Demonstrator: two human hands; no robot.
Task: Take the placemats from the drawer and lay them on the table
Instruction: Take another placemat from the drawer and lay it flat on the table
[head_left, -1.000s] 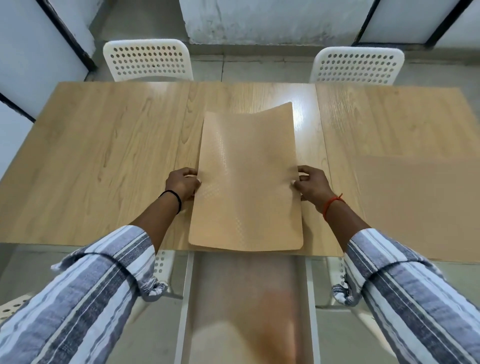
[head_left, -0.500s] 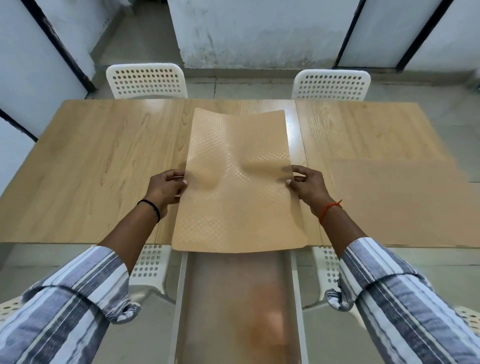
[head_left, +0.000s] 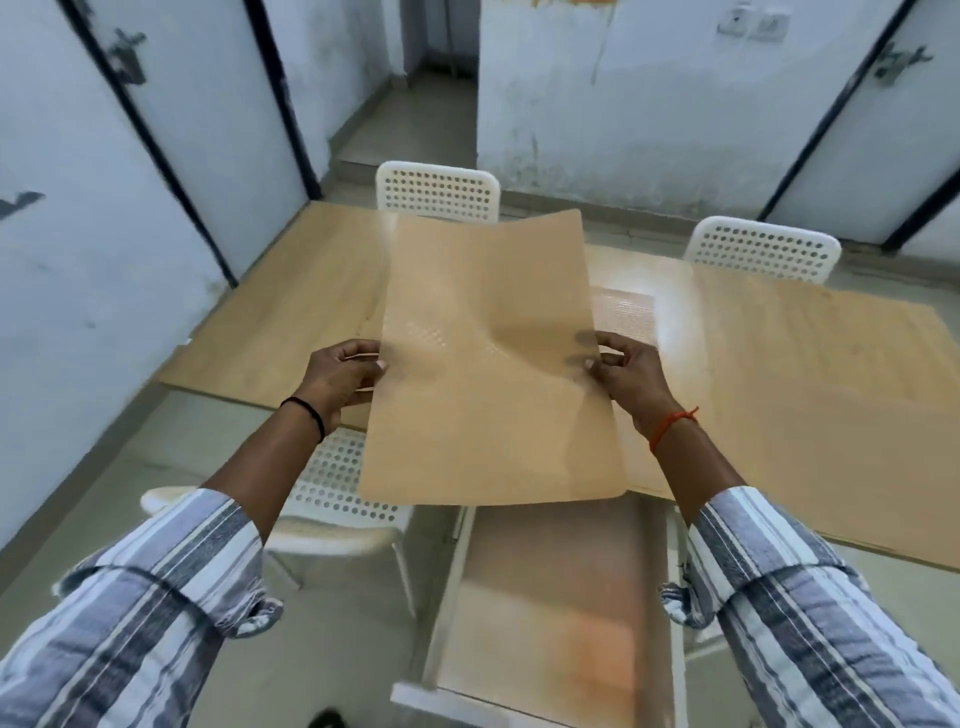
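Placemat, tan and rectangular with a fine embossed weave (head_left: 493, 374), is up in the air between both hands, held above the near edge of the light wood-grain counter (head_left: 291, 312) and buckling with a soft crease near its right side. Nearest the camera, striped grey-and-white sleeves (head_left: 156, 597) frame the open white drawer (head_left: 550, 613), pulled out under the counter's edge; its contents are too blurred to make out. Left hand (head_left: 340, 376), black band at the wrist, is pinched closed on the mat's left edge, thumb on top. Right hand (head_left: 631, 376), orange thread at the wrist, is clamped on the right edge the same way. A white perforated plastic chair (head_left: 337, 483) sits below the left forearm, tucked near the counter. Over on the right, a second tan placemat (head_left: 831, 415) lies flat on the counter, and a patch of textured mat (head_left: 623, 317) peeks out just behind the held one. Beyond the far edge stand two more white perforated chairs (head_left: 439, 192) (head_left: 761, 249), then pale scuffed walls and dark-framed doors (head_left: 171, 130).
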